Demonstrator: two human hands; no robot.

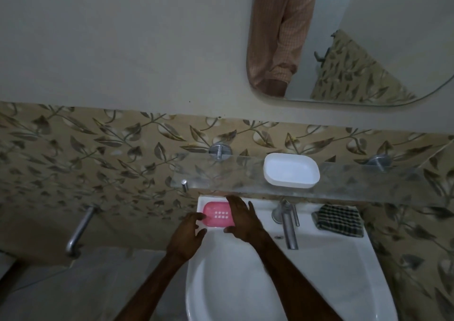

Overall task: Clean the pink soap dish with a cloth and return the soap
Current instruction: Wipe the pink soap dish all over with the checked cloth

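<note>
- Flanking the pink soap dish (217, 214) on the sink (319, 266) ledge, our left hand (186, 237) and right hand (242, 220) touch its edges, each grip open.
- Our checked cloth (340, 220) lies beyond the tap (288, 225).

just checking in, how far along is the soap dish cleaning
Early or mid-job. The pink plastic soap dish sits empty on the white basin's rim, both hands at it: left hand, right hand. The checked cloth lies unused by the tap. No soap is visible, so its return remains.
</note>
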